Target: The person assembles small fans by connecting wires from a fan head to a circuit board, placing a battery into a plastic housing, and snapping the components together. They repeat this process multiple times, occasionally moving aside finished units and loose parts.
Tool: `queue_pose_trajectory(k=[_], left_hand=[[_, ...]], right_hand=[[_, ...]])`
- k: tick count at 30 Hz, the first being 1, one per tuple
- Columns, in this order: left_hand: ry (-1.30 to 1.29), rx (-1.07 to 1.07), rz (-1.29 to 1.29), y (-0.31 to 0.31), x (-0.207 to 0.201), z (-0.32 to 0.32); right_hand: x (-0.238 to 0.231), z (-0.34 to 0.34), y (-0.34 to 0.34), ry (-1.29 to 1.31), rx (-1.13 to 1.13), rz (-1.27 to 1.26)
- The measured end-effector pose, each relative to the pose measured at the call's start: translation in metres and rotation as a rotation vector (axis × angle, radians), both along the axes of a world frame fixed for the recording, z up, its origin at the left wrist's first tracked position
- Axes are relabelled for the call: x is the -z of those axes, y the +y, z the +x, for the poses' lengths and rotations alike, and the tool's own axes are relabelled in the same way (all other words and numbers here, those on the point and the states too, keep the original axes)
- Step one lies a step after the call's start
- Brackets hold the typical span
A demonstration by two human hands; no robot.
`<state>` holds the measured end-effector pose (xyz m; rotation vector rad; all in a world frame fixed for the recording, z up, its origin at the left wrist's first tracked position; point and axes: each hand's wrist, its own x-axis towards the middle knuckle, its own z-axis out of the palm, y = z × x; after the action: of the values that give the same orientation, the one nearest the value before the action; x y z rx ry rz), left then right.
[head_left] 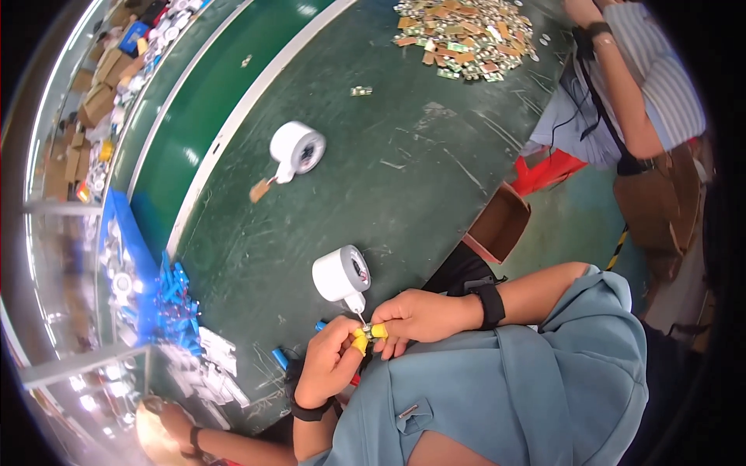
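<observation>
A small circuit part [368, 330], its long axis too hidden to tell, sits just nearside of the white housing [331, 276], at its neck's wire. Nearside of the housing, the left hand [329, 360] pinches the part, fingertips together; right of that, the right hand [423, 315] pinches too, equally near. Beyond the housing, a second housing [289, 149] rests on the tabletop [412, 194].

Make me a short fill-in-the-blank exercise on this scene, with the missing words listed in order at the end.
1. The left hand and right hand hold a small part near the handle of a ____ cylinder.
2. Counting that one, ____ such cylinders lie on the table.
3. The blue heap lies to the ____ of both hands.
4. The finger covers are coloured ____.

Missing words: white; two; left; yellow.
</observation>
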<state>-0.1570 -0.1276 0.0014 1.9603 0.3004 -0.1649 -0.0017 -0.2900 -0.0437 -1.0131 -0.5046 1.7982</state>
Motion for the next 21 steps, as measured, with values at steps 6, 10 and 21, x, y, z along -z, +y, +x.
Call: queue_pose_trajectory(k=[6, 10, 21], left_hand=[[0.089, -0.15, -0.131, -0.004, 0.004, -0.013], [0.024, -0.344, 0.109, -0.015, -0.021, -0.021], [0.247, -0.397, 0.616, 0.014, -0.03, -0.083]], right_hand=[[0.001, -0.002, -0.002, -0.04, 0.013, 0.06], [-0.004, 0.004, -0.004, -0.328, 0.074, 0.182], [-0.031, -0.003, 0.022, -1.562, 0.142, 1.028]])
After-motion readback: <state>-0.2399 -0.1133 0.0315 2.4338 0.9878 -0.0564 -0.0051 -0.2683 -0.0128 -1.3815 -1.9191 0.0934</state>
